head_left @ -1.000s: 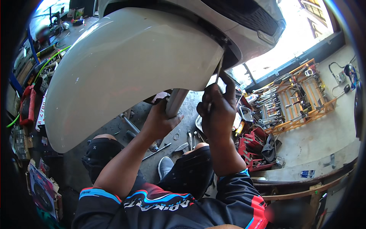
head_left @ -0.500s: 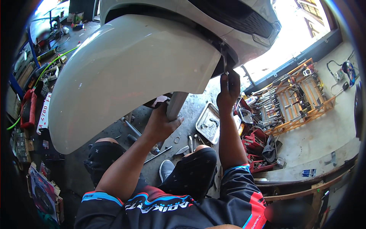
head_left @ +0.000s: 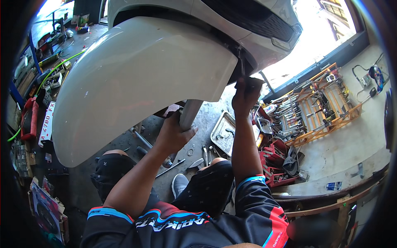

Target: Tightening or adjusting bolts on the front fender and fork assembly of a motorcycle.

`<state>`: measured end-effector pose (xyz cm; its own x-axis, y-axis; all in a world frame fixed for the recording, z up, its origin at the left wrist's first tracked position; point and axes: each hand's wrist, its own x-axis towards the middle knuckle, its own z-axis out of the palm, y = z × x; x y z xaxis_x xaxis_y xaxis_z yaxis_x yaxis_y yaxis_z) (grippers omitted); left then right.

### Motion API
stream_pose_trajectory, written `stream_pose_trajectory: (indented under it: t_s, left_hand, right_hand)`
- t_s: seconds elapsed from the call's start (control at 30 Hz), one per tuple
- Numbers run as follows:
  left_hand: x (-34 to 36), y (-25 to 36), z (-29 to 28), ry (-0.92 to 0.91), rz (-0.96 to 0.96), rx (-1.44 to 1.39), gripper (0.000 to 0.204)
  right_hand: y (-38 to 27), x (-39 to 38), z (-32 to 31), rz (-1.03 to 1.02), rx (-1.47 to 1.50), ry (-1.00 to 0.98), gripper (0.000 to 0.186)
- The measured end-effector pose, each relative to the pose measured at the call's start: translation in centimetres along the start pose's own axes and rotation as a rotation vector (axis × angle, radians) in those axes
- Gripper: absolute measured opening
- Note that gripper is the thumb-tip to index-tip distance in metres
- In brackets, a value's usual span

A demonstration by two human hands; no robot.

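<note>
A large off-white front fender point(head_left: 144, 70) of a motorcycle or scooter fills the middle, under the grey-white body panels point(head_left: 264, 41). My left hand point(head_left: 173, 131) wraps around the silver-grey fork leg point(head_left: 191, 113) just below the fender, thumb on its near side. At the fender's right edge, my right hand point(head_left: 247, 94) is raised and closed around the lower end of a thin metal tool with a straight shaft point(head_left: 242, 66). The shaft points up into the dark gap between fender and body. Its tip and exact kind are hidden.
A metal tray point(head_left: 223, 132) with small parts lies on the floor beyond my knees, near loose wrenches point(head_left: 205, 155) and a long rod point(head_left: 170, 168). To the right stand an orange tool rack point(head_left: 318, 111) and a red toolbox point(head_left: 275, 163). A licence plate point(head_left: 47, 124) is at left.
My right hand has turned at the wrist around the tool and shifted slightly left and down. The left hand keeps its hold on the fork leg.
</note>
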<state>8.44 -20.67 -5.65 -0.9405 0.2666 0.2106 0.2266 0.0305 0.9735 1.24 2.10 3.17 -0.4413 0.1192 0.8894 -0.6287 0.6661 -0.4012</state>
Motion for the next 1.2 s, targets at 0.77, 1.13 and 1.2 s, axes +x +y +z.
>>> stream_pose_trajectory:
  t_s: [0.77,1.13,1.2]
  left_hand:
    - [-0.1,-0.3,-0.2,0.015,0.021,-0.028,0.041]
    - [0.3,-0.9,0.2,0.008,0.138,-0.103,0.046]
    - [0.1,-0.3,0.1,0.027,0.071,-0.039,0.047]
  right_hand:
    - [-9.1,-0.7,0.2,0.622,0.389,-0.05,0.019]
    - [-18.9,-0.8,0.9,0.982,0.921,0.031,0.031]
    - [-17.3,-2.1,0.3,0.961,0.809,-0.054,0.03]
